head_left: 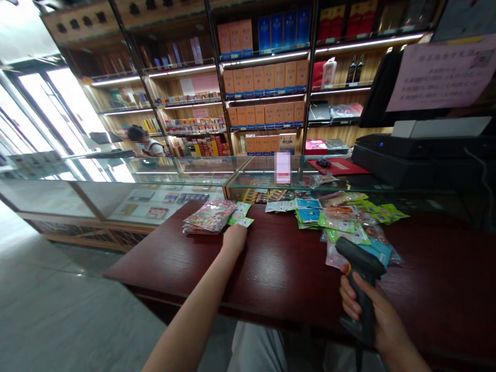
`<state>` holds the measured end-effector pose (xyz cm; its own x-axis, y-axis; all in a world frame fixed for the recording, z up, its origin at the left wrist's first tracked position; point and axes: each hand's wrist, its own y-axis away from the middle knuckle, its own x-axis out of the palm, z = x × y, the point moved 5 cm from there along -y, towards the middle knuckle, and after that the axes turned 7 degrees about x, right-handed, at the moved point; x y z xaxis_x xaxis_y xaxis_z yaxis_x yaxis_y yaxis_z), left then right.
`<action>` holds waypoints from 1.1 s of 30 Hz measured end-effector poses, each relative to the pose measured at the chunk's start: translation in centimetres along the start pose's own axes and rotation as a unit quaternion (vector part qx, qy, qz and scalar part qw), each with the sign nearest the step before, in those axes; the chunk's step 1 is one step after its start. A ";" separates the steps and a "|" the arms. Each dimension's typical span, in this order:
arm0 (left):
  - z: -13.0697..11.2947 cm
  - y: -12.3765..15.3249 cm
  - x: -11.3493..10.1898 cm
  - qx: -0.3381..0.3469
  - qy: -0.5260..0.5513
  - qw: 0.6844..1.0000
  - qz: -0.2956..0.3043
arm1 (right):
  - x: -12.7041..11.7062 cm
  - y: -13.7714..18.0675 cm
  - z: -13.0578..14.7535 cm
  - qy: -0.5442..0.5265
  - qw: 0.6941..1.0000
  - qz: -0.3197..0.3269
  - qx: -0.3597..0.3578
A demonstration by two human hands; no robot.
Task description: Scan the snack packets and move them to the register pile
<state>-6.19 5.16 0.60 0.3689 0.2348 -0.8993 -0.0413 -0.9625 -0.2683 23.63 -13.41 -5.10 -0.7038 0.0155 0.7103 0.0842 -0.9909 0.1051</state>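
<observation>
A black handheld barcode scanner (362, 261) is in my right hand (370, 305), the fingers wrapped round its grip and its head pointing up and left over the table. My left hand (235, 238) reaches forward with closed fingers on a small green-and-white packet (244, 222); its fingertips are partly hidden. Just left of that hand lies a stack of clear-wrapped colourful packets (211, 216). Beyond the scanner spreads a loose pile of green, blue and clear snack packets (344, 219).
The dark red wooden table (267, 268) meets a glass display counter (186, 168). A black monitor (382, 90) with a pink notice stands at right above dark equipment (403, 160). Shelves of boxes (267, 77) line the back wall. Another person (155, 147) is behind the counter at left.
</observation>
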 end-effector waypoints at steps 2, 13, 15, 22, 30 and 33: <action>-0.4 0.0 -0.7 0.000 0.018 1.000 -0.016 | 0.1 0.1 0.1 -0.001 1.000 -0.003 0.001; -9.6 0.2 6.1 -0.058 0.735 0.675 0.034 | 2.7 0.2 -0.1 0.184 0.977 -0.106 -0.005; -10.7 0.2 7.5 -0.039 0.755 0.654 0.033 | 3.1 0.2 -0.3 0.235 0.964 -0.119 -0.020; -10.4 -0.2 9.5 0.010 0.741 0.672 -0.016 | 3.2 0.5 -1.7 0.285 0.945 -0.158 -0.020; -10.4 -0.3 10.2 0.009 0.711 0.703 -0.023 | 4.7 1.2 -0.9 0.297 0.939 -0.172 -0.028; -10.5 -0.3 10.5 0.004 0.703 0.711 -0.024 | 5.2 1.5 -0.5 0.290 0.943 -0.163 -0.027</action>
<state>7.45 6.53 -5.17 0.9332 -0.1058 0.3436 0.0000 -0.9557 -0.2945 19.75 -14.89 -1.61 -0.9549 0.2598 0.1437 -0.2279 -0.9516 0.2060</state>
